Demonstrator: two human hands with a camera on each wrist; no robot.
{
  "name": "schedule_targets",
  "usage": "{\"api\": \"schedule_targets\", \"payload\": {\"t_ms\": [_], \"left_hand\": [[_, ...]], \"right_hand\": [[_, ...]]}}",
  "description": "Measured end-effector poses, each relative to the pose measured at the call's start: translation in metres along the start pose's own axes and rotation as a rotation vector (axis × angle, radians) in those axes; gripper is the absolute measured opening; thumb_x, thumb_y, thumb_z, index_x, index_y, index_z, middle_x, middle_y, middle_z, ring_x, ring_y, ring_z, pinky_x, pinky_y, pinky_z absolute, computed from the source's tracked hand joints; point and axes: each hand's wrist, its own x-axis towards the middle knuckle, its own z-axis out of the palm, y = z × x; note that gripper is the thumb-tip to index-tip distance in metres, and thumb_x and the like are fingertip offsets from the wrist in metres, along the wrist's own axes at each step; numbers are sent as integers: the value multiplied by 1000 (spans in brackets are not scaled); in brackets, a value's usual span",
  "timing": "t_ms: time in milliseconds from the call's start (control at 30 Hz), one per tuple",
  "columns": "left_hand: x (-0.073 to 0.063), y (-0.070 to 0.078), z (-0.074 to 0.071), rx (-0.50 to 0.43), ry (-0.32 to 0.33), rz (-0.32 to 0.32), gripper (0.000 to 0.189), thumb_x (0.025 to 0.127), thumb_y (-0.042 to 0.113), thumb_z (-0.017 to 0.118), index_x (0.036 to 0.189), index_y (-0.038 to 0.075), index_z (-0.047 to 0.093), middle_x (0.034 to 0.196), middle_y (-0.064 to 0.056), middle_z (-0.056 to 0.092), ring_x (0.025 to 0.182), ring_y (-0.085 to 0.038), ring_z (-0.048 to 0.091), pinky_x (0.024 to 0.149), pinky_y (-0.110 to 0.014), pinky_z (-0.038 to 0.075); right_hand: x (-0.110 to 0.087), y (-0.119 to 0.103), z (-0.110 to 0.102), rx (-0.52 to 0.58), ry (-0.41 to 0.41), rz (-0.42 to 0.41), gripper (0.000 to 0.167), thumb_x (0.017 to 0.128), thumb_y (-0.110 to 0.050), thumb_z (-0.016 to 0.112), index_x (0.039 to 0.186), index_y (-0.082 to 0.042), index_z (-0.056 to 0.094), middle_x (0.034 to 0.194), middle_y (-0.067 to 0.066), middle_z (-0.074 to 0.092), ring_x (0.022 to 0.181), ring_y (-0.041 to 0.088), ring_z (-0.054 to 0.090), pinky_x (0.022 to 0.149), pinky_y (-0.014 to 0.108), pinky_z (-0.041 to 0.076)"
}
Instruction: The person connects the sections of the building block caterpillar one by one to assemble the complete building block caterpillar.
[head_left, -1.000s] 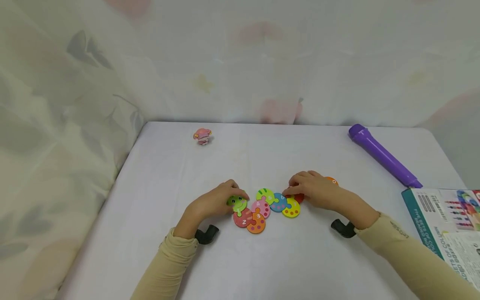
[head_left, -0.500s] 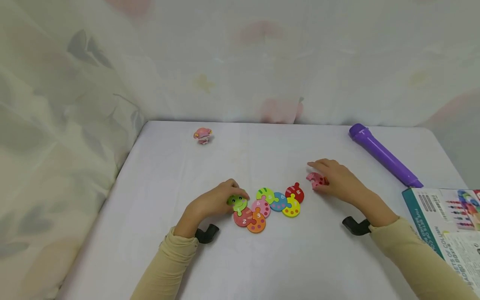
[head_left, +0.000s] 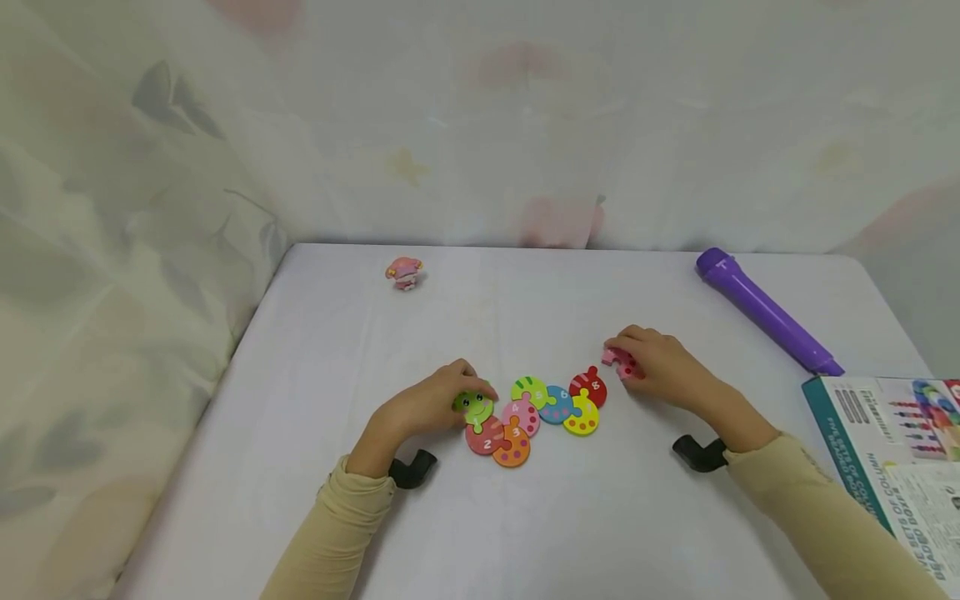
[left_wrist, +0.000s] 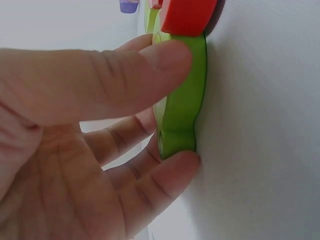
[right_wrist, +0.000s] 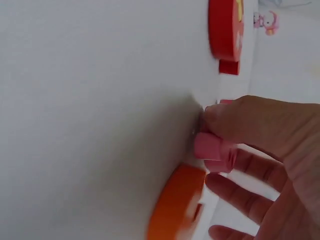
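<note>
My left hand [head_left: 426, 404] pinches the green smiling caterpillar-head puzzle piece [head_left: 476, 407] between thumb and fingers, flat on the table. Joined to it, numbered round pieces run rightward in a wavy chain, from a red 2 [head_left: 484, 439] through a yellow piece [head_left: 582, 419] to a red 8 [head_left: 587, 388], whose knob points up. Just right of that end, my right hand [head_left: 663, 367] pinches a pink spotted puzzle piece [head_left: 630, 368], apart from the chain. In the right wrist view an orange piece [right_wrist: 175, 205] lies beside the fingers; the head view hides it behind the hand.
A small pink figurine [head_left: 405, 273] stands at the back left of the white table [head_left: 337, 333]. A purple toy microphone [head_left: 768, 312] lies at the back right, with a printed box [head_left: 862, 433] in front of it at the right edge.
My right hand has left the red 8, moved right to take hold of the pink piece, and come slightly back left with it. The left hand keeps its place.
</note>
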Motion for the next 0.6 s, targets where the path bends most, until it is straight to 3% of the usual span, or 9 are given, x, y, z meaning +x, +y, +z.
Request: {"api": "schedule_targets", "payload": {"t_ms": [300, 600], "left_hand": [[0, -2, 0, 6, 6, 18, 41, 79, 0, 67, 112, 25, 66, 107, 1, 46, 99, -13, 45, 79, -27, 44], [-1, -2, 1, 9, 5, 23, 41, 79, 0, 66, 112, 25, 66, 106, 1, 46, 99, -13, 45, 79, -28, 43]], "right_hand": [[12, -18, -5, -25, -34, -143, 56, 73, -16, 77, 125, -10, 58, 119, 9, 55, 109, 27, 50, 89, 51, 41], [12, -22, -2, -77, -57, -170, 52, 74, -14, 77, 123, -12, 60, 119, 10, 56, 109, 29, 51, 90, 53, 40]]}}
